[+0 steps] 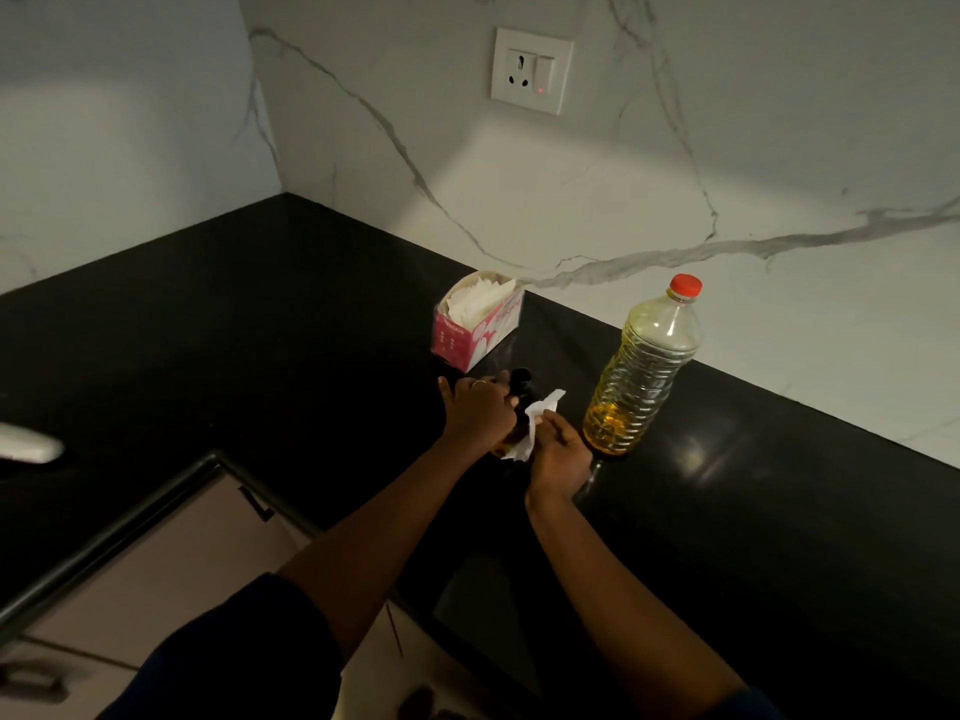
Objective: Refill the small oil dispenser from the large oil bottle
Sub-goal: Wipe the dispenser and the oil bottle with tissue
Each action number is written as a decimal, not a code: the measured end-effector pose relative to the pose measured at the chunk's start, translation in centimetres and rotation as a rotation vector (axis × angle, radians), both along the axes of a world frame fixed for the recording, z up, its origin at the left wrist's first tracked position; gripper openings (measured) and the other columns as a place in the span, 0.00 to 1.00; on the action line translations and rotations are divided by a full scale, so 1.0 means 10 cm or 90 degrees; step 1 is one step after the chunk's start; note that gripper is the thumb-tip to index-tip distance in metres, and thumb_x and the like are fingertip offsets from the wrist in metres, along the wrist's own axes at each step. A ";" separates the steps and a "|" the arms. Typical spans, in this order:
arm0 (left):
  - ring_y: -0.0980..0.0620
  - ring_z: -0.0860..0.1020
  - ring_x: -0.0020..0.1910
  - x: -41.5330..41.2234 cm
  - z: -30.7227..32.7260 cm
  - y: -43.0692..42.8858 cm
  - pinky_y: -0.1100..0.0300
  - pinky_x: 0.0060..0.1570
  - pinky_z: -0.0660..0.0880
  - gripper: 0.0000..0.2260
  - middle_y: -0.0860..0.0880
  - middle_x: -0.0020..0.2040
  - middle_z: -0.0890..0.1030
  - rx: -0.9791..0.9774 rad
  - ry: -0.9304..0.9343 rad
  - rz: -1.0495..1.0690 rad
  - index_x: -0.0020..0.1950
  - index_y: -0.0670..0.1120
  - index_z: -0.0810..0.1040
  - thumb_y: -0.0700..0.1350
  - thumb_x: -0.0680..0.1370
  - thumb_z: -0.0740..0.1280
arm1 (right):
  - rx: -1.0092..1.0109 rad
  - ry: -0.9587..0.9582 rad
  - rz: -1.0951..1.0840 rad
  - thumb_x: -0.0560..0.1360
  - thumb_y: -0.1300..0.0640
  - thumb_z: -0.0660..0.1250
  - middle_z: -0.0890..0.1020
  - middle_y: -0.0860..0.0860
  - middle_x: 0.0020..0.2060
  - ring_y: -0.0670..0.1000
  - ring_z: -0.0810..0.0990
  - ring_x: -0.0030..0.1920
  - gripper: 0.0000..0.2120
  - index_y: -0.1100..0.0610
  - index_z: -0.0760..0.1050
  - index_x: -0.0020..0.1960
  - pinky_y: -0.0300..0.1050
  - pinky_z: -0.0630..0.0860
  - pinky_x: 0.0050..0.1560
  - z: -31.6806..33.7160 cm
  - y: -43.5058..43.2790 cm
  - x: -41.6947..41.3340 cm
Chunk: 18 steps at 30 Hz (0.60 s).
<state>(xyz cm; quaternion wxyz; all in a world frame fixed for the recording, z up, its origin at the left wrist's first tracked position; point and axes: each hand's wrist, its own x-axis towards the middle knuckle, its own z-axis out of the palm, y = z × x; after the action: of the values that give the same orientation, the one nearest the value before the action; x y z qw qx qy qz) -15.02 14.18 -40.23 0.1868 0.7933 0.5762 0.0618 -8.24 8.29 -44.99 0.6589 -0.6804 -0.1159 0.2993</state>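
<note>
The small oil dispenser point(519, 394) is a dark bottle with a black cap, standing on the black counter point(260, 330). My left hand point(480, 410) grips its body, hiding most of it. My right hand point(561, 454) pinches a white tissue point(537, 415) and holds it against the dispenser's right side. The large oil bottle point(641, 374) stands upright just to the right, clear plastic with a red cap on and yellow oil low in it.
A pink tissue box point(475, 324) with white tissues stands behind the dispenser by the marble wall. A wall socket point(532, 70) is above. The counter's front edge and cabinet fronts point(171, 553) run at lower left. A blurred white object point(28, 444) lies at far left.
</note>
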 end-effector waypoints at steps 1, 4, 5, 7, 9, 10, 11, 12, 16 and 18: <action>0.43 0.62 0.71 0.00 -0.01 0.00 0.37 0.70 0.42 0.19 0.47 0.67 0.72 0.005 0.000 0.003 0.72 0.50 0.65 0.49 0.80 0.57 | -0.005 -0.017 0.011 0.74 0.65 0.66 0.81 0.51 0.48 0.46 0.78 0.47 0.10 0.61 0.80 0.55 0.36 0.74 0.49 -0.01 0.00 -0.02; 0.43 0.63 0.70 0.00 -0.02 -0.01 0.38 0.70 0.43 0.20 0.46 0.67 0.72 0.017 -0.002 0.005 0.72 0.49 0.64 0.50 0.80 0.57 | -0.023 -0.073 0.024 0.74 0.66 0.66 0.79 0.51 0.49 0.48 0.78 0.50 0.10 0.61 0.79 0.54 0.42 0.74 0.53 -0.03 0.05 -0.05; 0.43 0.63 0.70 0.00 -0.01 -0.01 0.38 0.70 0.43 0.20 0.46 0.66 0.73 0.018 -0.006 0.007 0.72 0.49 0.65 0.50 0.80 0.57 | -0.027 -0.085 0.028 0.74 0.66 0.65 0.79 0.51 0.48 0.49 0.77 0.49 0.09 0.61 0.79 0.52 0.43 0.75 0.53 -0.03 0.06 -0.05; 0.43 0.64 0.70 0.00 0.01 -0.01 0.39 0.70 0.44 0.19 0.46 0.65 0.74 0.023 -0.007 0.012 0.70 0.48 0.67 0.51 0.80 0.57 | -0.034 -0.113 0.039 0.74 0.68 0.62 0.79 0.52 0.42 0.50 0.77 0.46 0.09 0.60 0.79 0.48 0.43 0.73 0.48 -0.05 0.09 -0.03; 0.43 0.65 0.69 0.01 0.01 -0.01 0.39 0.71 0.45 0.18 0.45 0.63 0.75 0.032 -0.007 0.017 0.68 0.47 0.69 0.51 0.80 0.57 | -0.034 -0.150 0.071 0.75 0.68 0.58 0.80 0.49 0.43 0.49 0.77 0.47 0.13 0.57 0.79 0.49 0.43 0.73 0.49 -0.07 0.13 -0.01; 0.44 0.66 0.68 0.01 -0.01 -0.01 0.39 0.71 0.45 0.18 0.45 0.62 0.76 0.037 -0.010 0.022 0.67 0.47 0.70 0.52 0.80 0.58 | -0.043 -0.163 0.095 0.76 0.67 0.57 0.81 0.48 0.48 0.48 0.78 0.50 0.16 0.57 0.79 0.55 0.44 0.75 0.53 -0.08 0.14 0.00; 0.44 0.67 0.68 0.01 -0.01 -0.01 0.40 0.71 0.46 0.17 0.45 0.61 0.76 0.041 -0.016 0.029 0.66 0.46 0.71 0.52 0.80 0.58 | -0.059 -0.168 0.118 0.77 0.67 0.56 0.81 0.48 0.53 0.48 0.79 0.52 0.17 0.57 0.77 0.61 0.45 0.76 0.56 -0.10 0.15 0.01; 0.44 0.68 0.67 0.02 -0.02 -0.01 0.40 0.71 0.47 0.17 0.45 0.60 0.77 0.044 -0.022 0.038 0.64 0.46 0.73 0.53 0.79 0.58 | -0.078 -0.159 0.132 0.77 0.66 0.56 0.80 0.49 0.55 0.49 0.79 0.53 0.18 0.57 0.75 0.63 0.46 0.77 0.57 -0.11 0.16 0.02; 0.46 0.71 0.65 0.03 -0.01 0.01 0.40 0.70 0.48 0.16 0.46 0.54 0.80 0.043 0.002 0.063 0.56 0.46 0.77 0.55 0.78 0.59 | -0.114 -0.124 0.130 0.75 0.65 0.57 0.80 0.56 0.39 0.53 0.77 0.40 0.12 0.64 0.80 0.45 0.47 0.73 0.41 -0.19 0.11 0.03; 0.46 0.72 0.64 0.03 0.02 0.05 0.40 0.70 0.48 0.17 0.46 0.53 0.80 0.037 0.001 0.076 0.52 0.46 0.78 0.57 0.78 0.59 | -0.097 -0.070 0.093 0.76 0.61 0.59 0.76 0.55 0.33 0.53 0.74 0.37 0.13 0.64 0.77 0.36 0.47 0.70 0.38 -0.19 0.06 -0.01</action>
<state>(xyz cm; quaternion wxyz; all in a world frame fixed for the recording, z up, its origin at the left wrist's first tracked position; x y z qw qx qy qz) -14.71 14.63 -40.06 0.1590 0.7627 0.6206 0.0892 -8.37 8.87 -46.88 0.5742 -0.7338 -0.1778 0.3164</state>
